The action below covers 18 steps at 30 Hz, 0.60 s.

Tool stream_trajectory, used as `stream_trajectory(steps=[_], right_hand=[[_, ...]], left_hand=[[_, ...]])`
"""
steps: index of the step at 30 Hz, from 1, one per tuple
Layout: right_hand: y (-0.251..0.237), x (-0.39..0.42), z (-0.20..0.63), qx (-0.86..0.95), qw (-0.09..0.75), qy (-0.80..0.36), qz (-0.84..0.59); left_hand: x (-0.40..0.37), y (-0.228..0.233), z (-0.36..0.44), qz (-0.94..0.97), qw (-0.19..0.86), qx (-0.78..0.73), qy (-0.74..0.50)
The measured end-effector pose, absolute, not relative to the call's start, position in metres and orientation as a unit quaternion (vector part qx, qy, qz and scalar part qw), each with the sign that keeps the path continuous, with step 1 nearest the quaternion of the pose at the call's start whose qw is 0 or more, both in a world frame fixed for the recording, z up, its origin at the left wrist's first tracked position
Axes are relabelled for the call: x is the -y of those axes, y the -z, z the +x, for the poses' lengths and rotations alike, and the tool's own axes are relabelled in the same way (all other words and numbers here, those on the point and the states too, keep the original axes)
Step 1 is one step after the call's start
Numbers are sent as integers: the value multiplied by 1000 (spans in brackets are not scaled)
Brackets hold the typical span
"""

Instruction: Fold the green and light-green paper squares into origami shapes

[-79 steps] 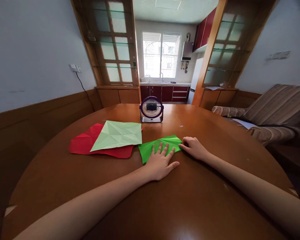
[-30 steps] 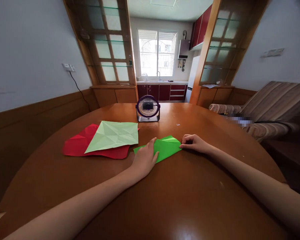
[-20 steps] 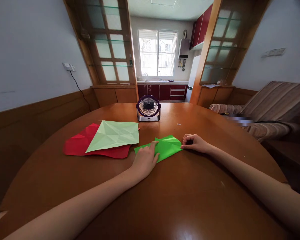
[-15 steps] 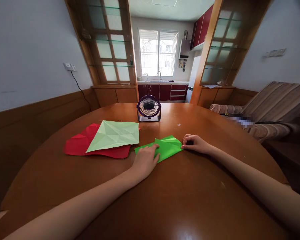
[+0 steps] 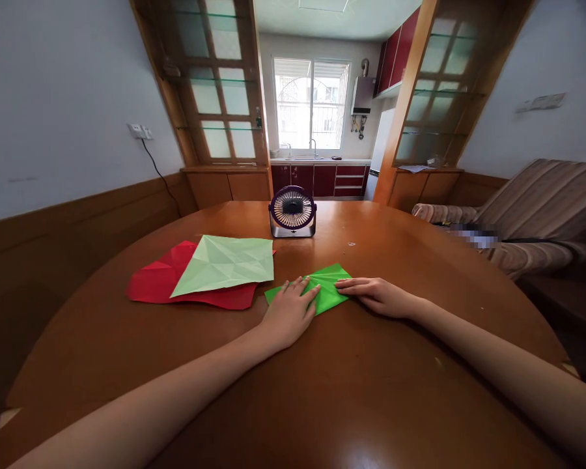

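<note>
A bright green sheet of folded paper (image 5: pixel 328 291) lies on the wooden table (image 5: pixel 293 397) in front of me. My left hand (image 5: pixel 293 311) rests on its left part with the fingers spread, covering some of the paper. From the right, my right hand (image 5: pixel 377 296) lays its outstretched fingers on the paper's right edge, pressing it flat. Left of the green piece, a creased pale green sheet (image 5: pixel 229 262) lies on top of a creased red sheet (image 5: pixel 161 281).
A small purple desk fan (image 5: pixel 293 210) stands toward the far side of the table. A striped armchair (image 5: pixel 532 208) is beyond the table's right edge. Farther back are glass-shelved cabinets (image 5: pixel 224 85) and a kitchen window (image 5: pixel 311 104).
My right hand has gone from pinching the paper's right corner to lying flat over that edge. My left hand has spread its fingers and shifted slightly right.
</note>
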State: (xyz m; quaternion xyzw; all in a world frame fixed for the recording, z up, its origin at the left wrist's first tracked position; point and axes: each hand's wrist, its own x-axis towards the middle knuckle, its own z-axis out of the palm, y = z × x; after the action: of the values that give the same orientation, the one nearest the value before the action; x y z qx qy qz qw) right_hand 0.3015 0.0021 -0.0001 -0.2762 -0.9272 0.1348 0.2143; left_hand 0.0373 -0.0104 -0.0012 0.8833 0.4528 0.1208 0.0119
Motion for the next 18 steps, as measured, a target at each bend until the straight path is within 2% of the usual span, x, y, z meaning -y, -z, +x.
stream_trajectory(steps=[10, 18], right_hand=[[0, 0, 300, 912, 266, -140, -280], [-10, 18, 281, 948, 210, -24, -239]], left_hand=[[2, 6, 33, 911, 40, -400, -91], [0, 8, 33, 912, 28, -402, -80]])
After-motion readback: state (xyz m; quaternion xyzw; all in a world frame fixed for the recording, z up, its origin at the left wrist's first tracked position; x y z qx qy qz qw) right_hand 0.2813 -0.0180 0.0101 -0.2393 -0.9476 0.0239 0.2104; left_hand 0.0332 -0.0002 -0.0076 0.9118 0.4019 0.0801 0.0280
